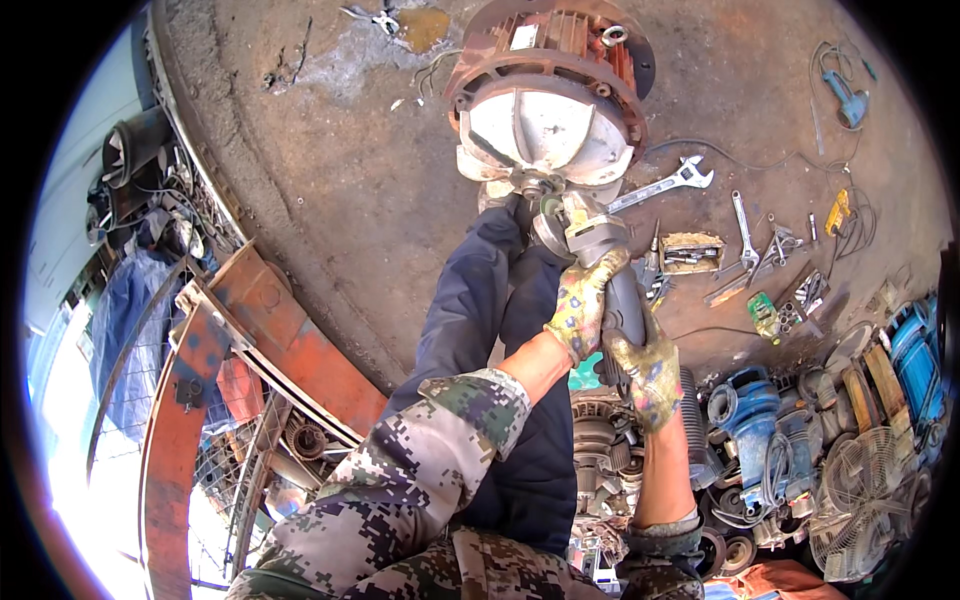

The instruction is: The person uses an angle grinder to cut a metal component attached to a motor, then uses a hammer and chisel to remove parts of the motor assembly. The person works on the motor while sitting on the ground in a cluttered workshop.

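Observation:
An angle grinder (625, 305) is held in both of my hands. My left hand (584, 302), in a patterned, soiled glove, is closed round its front part, just behind the gear head. Farther back, my right hand (648, 375), gloved alike, is wrapped round the rear of the body. The grinder's disc (547, 228) is close to the metal shaft end (538, 183) at the hub of a white, curved-blade impeller (530, 130); whether they touch I cannot tell. Behind the impeller sits a rusty red motor (550, 45) with a round flange.
An adjustable wrench (665, 185) lies right of the impeller. Beyond it are a box of small parts (692, 253), a combination wrench (744, 228) and a blue power tool (846, 100) with its cord. Blue pumps (750, 410) and fan guards (862, 490) crowd the lower right. An orange steel frame (300, 335) stands left.

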